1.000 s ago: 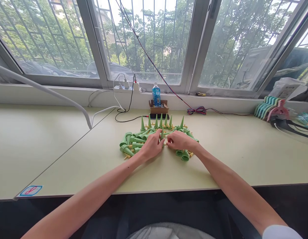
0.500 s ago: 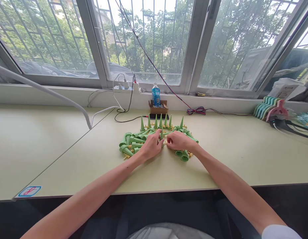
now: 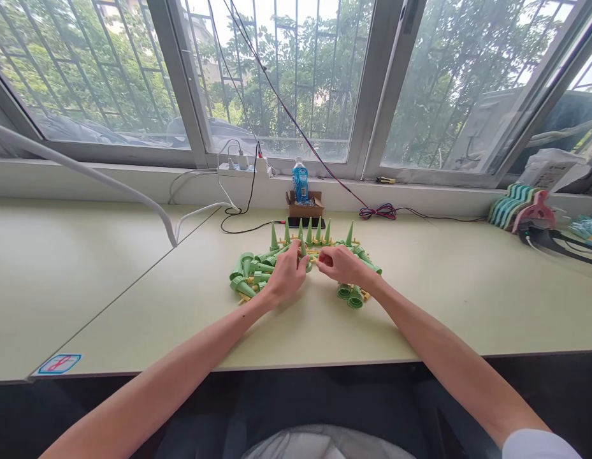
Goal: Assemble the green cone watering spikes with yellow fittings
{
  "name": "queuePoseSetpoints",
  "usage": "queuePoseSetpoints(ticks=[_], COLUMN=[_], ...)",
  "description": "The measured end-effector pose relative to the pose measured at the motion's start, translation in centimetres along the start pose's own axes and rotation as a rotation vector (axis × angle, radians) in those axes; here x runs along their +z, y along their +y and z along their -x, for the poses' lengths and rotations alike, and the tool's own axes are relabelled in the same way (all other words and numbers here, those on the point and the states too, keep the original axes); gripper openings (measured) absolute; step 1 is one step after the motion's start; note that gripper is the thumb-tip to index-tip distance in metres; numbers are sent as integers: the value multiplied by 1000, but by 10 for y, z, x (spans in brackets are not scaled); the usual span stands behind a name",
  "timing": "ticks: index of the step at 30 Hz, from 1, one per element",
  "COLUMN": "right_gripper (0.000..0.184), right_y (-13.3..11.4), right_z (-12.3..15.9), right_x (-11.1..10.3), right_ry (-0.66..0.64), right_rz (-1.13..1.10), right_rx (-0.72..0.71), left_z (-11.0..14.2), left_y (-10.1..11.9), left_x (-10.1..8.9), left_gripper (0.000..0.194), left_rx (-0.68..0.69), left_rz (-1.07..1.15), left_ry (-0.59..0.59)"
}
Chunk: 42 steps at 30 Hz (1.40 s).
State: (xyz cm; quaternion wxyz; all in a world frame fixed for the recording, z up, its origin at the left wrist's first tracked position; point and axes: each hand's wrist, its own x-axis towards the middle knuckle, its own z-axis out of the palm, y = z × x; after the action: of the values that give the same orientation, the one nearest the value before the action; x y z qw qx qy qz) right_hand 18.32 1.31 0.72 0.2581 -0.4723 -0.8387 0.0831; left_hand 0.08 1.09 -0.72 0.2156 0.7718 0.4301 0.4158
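My left hand [image 3: 289, 269] is closed around a green plant-watering spike [image 3: 303, 247], which stands point up between thumb and fingers. Just right of it, my right hand [image 3: 342, 264] is curled with thumb and fingertips together. Whatever those fingertips may hold is too small or hidden to make out. A row of upright green spikes [image 3: 310, 231] with yellow valve pieces runs behind both hands. Many more spikes [image 3: 261, 268] lie heaped at the left, partly covered by my left hand. Others, such as an open-ended spike [image 3: 355, 298], lie beneath and beside my right hand.
Behind the row lie a dark phone [image 3: 303, 222] and a small cardboard box [image 3: 305, 209] with a blue-labelled bottle [image 3: 300, 182]. Cables [image 3: 379, 211] run along the pale table [image 3: 448, 287]. Clothes hangers [image 3: 520, 209] stand at the far right.
My left hand has moved a little left and away from me with the spike. The right hand has shifted slightly away too, and the gap between the hands has widened.
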Motion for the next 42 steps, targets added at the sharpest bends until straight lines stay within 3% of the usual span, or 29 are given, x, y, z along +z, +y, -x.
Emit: queuePoseSetpoints(ticks=[12, 33, 42], right_gripper=[11, 14, 8], right_y=[-2, 1, 2], right_z=[2, 2, 0], right_x=[4, 6, 9], right_ry=[-8, 5, 2], right_rz=[-130, -152, -242], right_rx=[-145, -153, -137], left_z=[-4, -4, -4], left_y=[-2, -2, 1], left_x=[-1, -1, -1], left_gripper=[9, 13, 17], left_rx=[-79, 17, -62], left_rz=[167, -35, 63], left_ry=[5, 22, -34])
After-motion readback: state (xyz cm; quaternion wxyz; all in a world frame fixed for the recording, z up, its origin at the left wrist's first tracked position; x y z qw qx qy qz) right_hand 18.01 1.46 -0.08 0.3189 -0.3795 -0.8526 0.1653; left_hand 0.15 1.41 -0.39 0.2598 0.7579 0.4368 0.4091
